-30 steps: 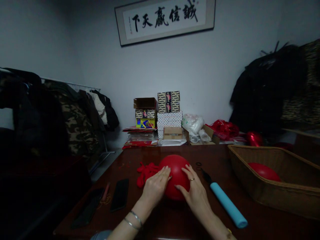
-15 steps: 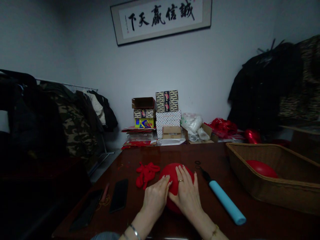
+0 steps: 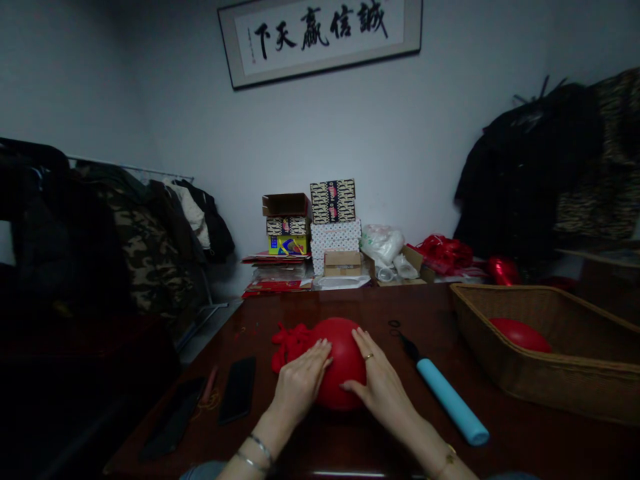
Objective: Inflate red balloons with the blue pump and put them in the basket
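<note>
An inflated red balloon [image 3: 343, 360] is between my two hands, above the front part of the dark wooden table. My left hand [image 3: 299, 380] presses its left side with the fingers held together. On its right side rests my right hand [image 3: 380, 383], thumb apart from the fingers and a ring on one finger. The balloon's knot or neck is not visible. Behind my left hand lies a small heap of limp red balloons [image 3: 290, 341], partly covered by the round one. A light blue hand pump [image 3: 453, 403] with a black nozzle lies right of my right hand.
A wicker basket [image 3: 530, 377] with another red balloon [image 3: 520, 333] inside stands at the right. Two dark phones [image 3: 238, 390] and some rubber bands [image 3: 209, 402] lie on the left. Stacked boxes [image 3: 334, 233] stand at the back, beside plastic bags [image 3: 383, 245].
My hands have spread farther apart around the balloon. It has risen slightly and turned, showing a rounder, smoother face, and now overlaps the limp balloons.
</note>
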### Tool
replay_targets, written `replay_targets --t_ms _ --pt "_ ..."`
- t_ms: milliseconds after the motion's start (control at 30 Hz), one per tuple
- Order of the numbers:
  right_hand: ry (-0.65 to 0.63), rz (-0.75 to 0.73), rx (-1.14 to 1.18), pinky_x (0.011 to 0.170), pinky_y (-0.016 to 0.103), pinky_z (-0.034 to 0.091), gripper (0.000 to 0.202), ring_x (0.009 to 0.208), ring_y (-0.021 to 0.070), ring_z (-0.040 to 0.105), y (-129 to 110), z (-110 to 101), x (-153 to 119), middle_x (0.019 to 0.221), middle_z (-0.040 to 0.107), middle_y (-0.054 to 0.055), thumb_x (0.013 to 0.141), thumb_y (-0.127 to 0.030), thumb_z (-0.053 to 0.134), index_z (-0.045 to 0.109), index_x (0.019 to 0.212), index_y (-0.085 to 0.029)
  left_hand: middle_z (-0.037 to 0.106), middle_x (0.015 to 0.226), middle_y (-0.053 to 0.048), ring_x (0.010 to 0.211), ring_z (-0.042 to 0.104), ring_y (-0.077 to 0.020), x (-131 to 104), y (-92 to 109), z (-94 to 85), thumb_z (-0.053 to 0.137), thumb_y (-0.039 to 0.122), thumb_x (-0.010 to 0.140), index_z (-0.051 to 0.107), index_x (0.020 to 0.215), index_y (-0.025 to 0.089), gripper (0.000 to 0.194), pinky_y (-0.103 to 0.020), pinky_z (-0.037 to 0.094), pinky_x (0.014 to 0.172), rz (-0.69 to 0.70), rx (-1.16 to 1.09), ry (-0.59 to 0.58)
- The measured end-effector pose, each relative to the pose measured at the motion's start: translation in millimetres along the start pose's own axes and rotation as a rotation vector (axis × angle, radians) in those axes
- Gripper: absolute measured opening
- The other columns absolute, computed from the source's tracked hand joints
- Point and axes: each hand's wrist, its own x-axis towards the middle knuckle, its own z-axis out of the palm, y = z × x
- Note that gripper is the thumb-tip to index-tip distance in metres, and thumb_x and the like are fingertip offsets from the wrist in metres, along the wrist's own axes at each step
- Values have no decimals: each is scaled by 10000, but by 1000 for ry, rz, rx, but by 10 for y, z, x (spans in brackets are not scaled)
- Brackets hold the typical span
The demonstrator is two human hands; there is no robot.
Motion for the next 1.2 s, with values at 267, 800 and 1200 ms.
replay_targets --t_ms 267,800,1200 --pt "23 -143 -155 1063 582 155 865 1374 289 31 -186 363 -119 1507 99 135 733 -240 517 24 1440 -168 639 1129 -85 857 676 -215 -106 49 165 422 208 892 573 1204 209 346 -276 575 674 -405 86 14" --pt "-180 3 -6 1084 532 109 1234 1371 244 121 -187 320 90 1502 123 135 584 -367 713 -200 1397 -199 583 1233 -88 1203 469 -221 -36 -131 27 468 168 881 522 1246 172 369 -387 448 975 18 -2 -66" --pt "-257 -66 225 1091 498 134 1234 1375 265 51 296 174 229 1511 33 136 563 -497 752 -94 1424 -237 636 1155 -74 1103 566 -193 10 -316 269 454 212 896 584 1162 175 299 -371 477 950 -20 -19 -195"
